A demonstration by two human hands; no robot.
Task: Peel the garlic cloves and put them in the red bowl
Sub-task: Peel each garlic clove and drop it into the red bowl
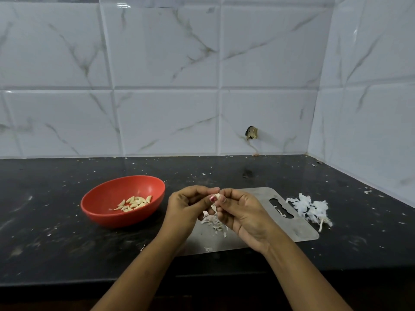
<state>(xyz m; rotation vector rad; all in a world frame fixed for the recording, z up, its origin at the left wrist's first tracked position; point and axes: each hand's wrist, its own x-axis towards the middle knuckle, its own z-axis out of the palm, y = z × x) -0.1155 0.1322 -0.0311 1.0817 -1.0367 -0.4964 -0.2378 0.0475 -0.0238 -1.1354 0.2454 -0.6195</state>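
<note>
1. Head view: both hands meet over the steel board [298,230], so the skins drop onto it rather than the black counter [56,243].
2. The left hand [188,206] pinches the garlic clove [217,196] with fingers curled tight. The right hand [244,212] nips the same clove from the other side, thumbnail on it, most likely picking at the skin.
3. The clove sits between the fingertips, above the board, mostly hidden. I cannot tell how much skin is left on it.
4. Fresh scraps [212,221] lie right beneath the hands.
5. A bigger heap of skins [307,206] is off the board's right end, out of the way.
6. The red bowl [125,187] waits just left of the hands, a short reach, with peeled cloves [134,203] inside.
</note>
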